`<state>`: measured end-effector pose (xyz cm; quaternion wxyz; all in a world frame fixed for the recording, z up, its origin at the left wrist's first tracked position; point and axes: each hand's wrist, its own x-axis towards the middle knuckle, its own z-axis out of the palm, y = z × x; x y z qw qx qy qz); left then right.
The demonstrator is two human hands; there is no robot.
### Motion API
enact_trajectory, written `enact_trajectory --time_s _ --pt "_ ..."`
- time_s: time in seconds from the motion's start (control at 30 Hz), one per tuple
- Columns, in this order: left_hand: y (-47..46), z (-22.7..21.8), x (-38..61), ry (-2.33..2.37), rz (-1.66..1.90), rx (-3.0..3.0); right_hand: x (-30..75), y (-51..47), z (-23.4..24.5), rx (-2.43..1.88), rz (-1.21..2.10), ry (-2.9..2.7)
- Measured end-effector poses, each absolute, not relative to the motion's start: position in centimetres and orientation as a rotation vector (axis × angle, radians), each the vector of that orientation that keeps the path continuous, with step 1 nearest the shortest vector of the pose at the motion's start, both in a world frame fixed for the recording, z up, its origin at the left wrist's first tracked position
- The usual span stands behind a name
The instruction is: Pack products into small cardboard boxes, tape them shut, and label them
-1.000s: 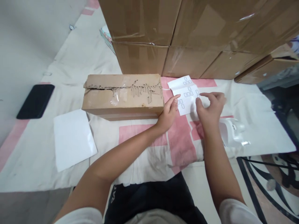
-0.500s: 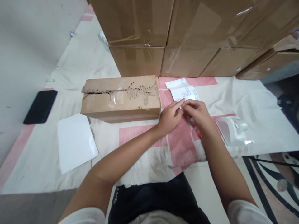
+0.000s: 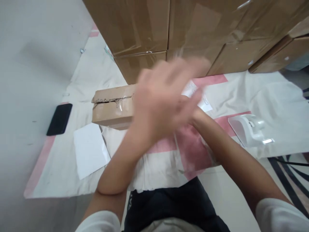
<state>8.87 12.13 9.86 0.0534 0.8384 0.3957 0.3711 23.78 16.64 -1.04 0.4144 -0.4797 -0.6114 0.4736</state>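
My left hand (image 3: 164,100) is raised close to the camera and smeared by motion. Its fingers stretch to the right, with the thumb apart from them, and I see nothing held. Behind it, my right hand (image 3: 196,113) shows little more than its wrist; its fingers are hidden. Partly covered by my hands, a white paper sheet (image 3: 204,103) with small printed outlines lies on the cloth. A torn-topped cardboard box (image 3: 111,111) lies lengthwise to the left, its right end hidden by my left hand.
Large taped cardboard boxes (image 3: 142,25) are stacked along the back. A black phone (image 3: 59,119) and a blank white sheet (image 3: 90,151) lie at left. At right sits a clear and white plastic piece (image 3: 252,130). A wall (image 3: 36,80) borders the left side.
My left hand has lifted up and away from my right hand, toward the camera, and now blocks the view of it. The whole view has shifted slightly.
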Motion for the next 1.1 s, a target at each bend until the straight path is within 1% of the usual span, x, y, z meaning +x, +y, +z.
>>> enact_trajectory --time_s 0.03,0.1,0.17,0.23,0.33,0.63,0.77,0.9,1.1 --pt "12.9 10.7 7.6 1.444 1.054 2.521 23.1 16.9 -1.2 -1.197 1.264 -1.505" --pt "14.8 10.9 5.5 1.828 0.755 2.451 22.2 17.3 -1.6 -1.196 1.506 -1.314" --pt "16.6 9.5 4.1 1.931 0.449 2.358 22.1 17.4 -2.1 -1.163 1.692 -1.13" --pt "17.8 7.9 3.5 1.894 0.309 2.321 22.3 17.4 -2.4 -1.142 1.753 -1.052" --pt "18.5 6.7 3.5 1.851 0.315 2.345 22.5 17.2 -2.4 -1.169 1.769 -1.029" --pt "18.2 7.7 4.1 1.797 0.234 2.417 22.2 17.2 -1.7 -1.197 1.707 -1.15" --pt "18.1 7.7 4.3 1.782 0.229 2.447 22.7 17.4 -2.7 -1.146 1.819 -1.107" --pt "18.2 7.7 4.2 1.772 0.222 2.455 23.1 17.5 -3.8 -1.191 1.888 -1.089" --pt "18.2 7.6 4.1 1.754 0.256 2.457 23.5 17.4 -3.0 -0.994 1.829 -1.013"
